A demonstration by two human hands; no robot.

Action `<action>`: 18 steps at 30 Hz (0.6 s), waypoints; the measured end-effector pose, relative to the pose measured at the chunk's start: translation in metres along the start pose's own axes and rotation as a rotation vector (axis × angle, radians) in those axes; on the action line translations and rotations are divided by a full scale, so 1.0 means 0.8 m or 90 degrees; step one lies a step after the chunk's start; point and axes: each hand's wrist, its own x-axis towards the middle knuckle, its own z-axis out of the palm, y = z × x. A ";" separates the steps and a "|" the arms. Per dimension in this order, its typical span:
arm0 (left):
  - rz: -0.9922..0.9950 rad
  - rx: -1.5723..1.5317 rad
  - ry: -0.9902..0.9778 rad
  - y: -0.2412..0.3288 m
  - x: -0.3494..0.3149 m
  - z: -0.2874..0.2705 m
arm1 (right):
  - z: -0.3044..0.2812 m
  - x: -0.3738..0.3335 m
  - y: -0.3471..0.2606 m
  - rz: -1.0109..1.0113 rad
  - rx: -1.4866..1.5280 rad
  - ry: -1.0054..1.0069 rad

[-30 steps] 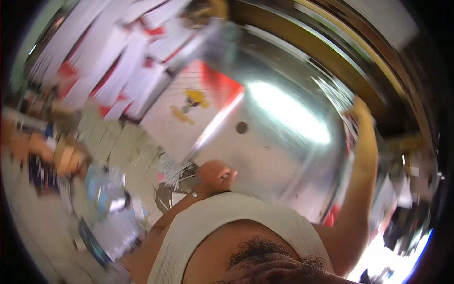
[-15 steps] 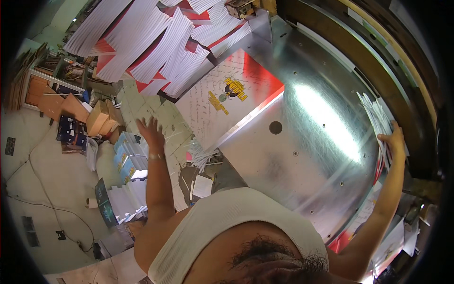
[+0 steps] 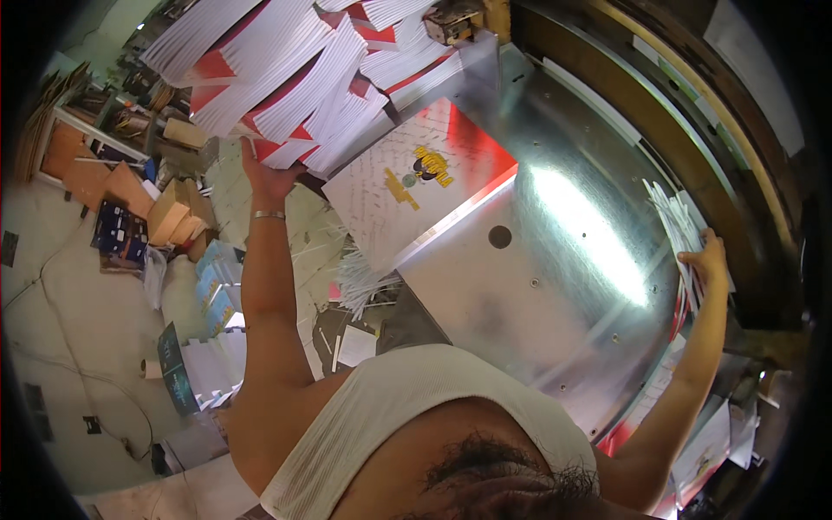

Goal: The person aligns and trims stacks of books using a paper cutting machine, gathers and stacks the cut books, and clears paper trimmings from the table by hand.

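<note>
My left hand [image 3: 270,179] reaches far out to the left and presses against the underside of a fanned pile of white and red printed sheets [image 3: 295,78]; a thin bracelet sits on that wrist. My right hand [image 3: 709,260] is stretched out to the right and grips a bundle of printed sheets [image 3: 676,230] standing on edge against the machine's side. Between the two hands lies a shiny metal table [image 3: 555,286] with a stack of printed sheets [image 3: 416,186], white with a red band and a yellow figure.
A dark machine frame [image 3: 693,95] curves along the right side. Loose paper strips [image 3: 360,282] hang off the table's left edge. On the floor to the left lie cardboard boxes [image 3: 169,212], stacks of blue-covered sheets [image 3: 217,277] and cables.
My left arm has swung from near my chest up and out to the fanned pile. My right hand has slid lower along the table's right edge with its bundle.
</note>
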 end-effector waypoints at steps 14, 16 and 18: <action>-0.033 0.200 0.206 -0.165 -0.184 -0.156 | 0.056 -0.076 -0.070 -0.209 -0.095 0.040; -0.097 0.275 0.221 -0.212 -0.250 -0.203 | 0.076 -0.122 -0.099 -0.289 -0.124 0.037; -0.132 0.341 0.129 -0.252 -0.316 -0.196 | 0.094 -0.179 -0.133 -0.422 -0.077 0.012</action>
